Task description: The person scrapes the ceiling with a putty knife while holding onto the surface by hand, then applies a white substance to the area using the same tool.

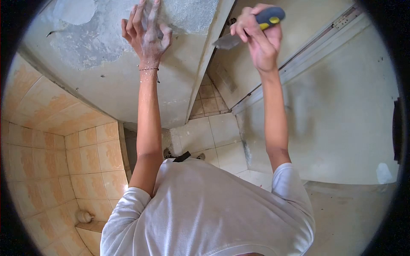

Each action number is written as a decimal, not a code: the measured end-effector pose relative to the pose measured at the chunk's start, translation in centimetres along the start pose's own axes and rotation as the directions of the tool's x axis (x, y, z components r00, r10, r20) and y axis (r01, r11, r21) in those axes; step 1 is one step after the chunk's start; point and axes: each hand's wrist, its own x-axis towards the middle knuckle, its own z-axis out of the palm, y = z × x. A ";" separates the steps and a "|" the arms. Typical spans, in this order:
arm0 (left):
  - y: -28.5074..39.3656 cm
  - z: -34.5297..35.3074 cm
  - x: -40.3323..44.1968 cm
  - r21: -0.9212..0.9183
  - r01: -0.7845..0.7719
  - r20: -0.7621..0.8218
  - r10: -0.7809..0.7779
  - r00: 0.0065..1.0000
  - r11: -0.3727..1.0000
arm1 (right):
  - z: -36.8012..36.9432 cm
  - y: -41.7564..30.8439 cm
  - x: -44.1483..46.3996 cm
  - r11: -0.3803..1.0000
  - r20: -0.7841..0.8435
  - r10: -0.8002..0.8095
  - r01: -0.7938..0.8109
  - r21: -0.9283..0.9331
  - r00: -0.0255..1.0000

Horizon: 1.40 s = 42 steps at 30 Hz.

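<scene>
My left hand (147,34) rests with its fingers spread on the upper wall (115,87), its skin dusted white. Around it the wall shows a rough grey-blue patch (94,45) where the paint is off. My right hand (261,40) is raised beside the wall's edge, closed on a putty knife (270,18) with a grey and yellow handle. The knife's blade (228,42) points left toward that edge, slightly blurred; whether it touches the wall I cannot tell. A thin cord bracelet (148,69) circles my left wrist.
A doorway with a door (243,59) and its frame (299,51) stands to the right of the wall edge. Pale floor tiles (196,134) lie below. Orange-patterned tiles (87,155) cover the lower left, with a small round fixture (84,216) above a ledge.
</scene>
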 end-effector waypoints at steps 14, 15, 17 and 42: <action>0.4 -2.6 1.2 0.087 -0.017 0.235 -0.004 0.972 0.996 | 3.0 6.3 2.8 0.684 0.167 -0.326 0.354 -0.637 0.931; 0.5 -2.7 1.0 0.088 -0.010 0.235 -0.011 0.972 0.996 | 3.0 6.6 2.5 0.684 0.145 -0.192 0.238 -0.690 0.971; 0.1 -2.1 1.0 0.106 -0.037 0.210 0.014 0.978 0.994 | 2.9 6.8 2.8 0.662 0.143 -0.334 0.340 -0.668 0.932; -0.7 -0.2 0.0 0.111 -0.016 0.198 -0.006 0.980 0.994 | 2.6 7.6 2.1 0.882 -0.390 -0.461 0.364 -0.299 0.797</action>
